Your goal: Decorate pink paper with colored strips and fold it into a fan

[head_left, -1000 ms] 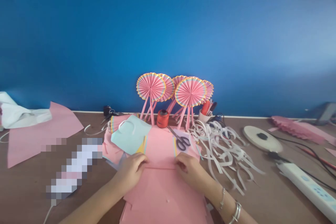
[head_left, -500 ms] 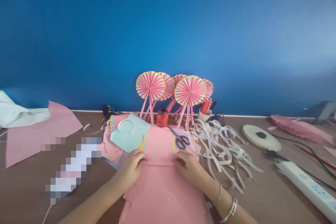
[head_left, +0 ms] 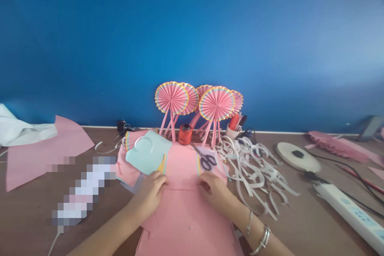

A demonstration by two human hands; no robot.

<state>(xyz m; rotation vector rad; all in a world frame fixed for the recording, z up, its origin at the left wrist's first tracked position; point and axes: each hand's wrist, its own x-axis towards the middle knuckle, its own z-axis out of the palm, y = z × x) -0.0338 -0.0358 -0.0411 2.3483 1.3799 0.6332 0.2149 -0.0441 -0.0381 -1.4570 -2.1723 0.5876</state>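
Both hands apart, one per side of the striped-edge pink sheet, low over the table. Left hand: fingers curled in, pinching the sheet's near left corner. Right hand: same on the near right corner; bracelets on that wrist. Fingertips partly hidden, so I can't tell how firm the grip is. Sheet sits centre, right in front of the person, near edge running across the stack of pink paper. Scissors lie by its right edge, blades toward the red spool at the far end. Light-blue paper beside it, left. Pleated pink fans stand behind the spool. Tangle of white strips right of the scissors; power strip far right.
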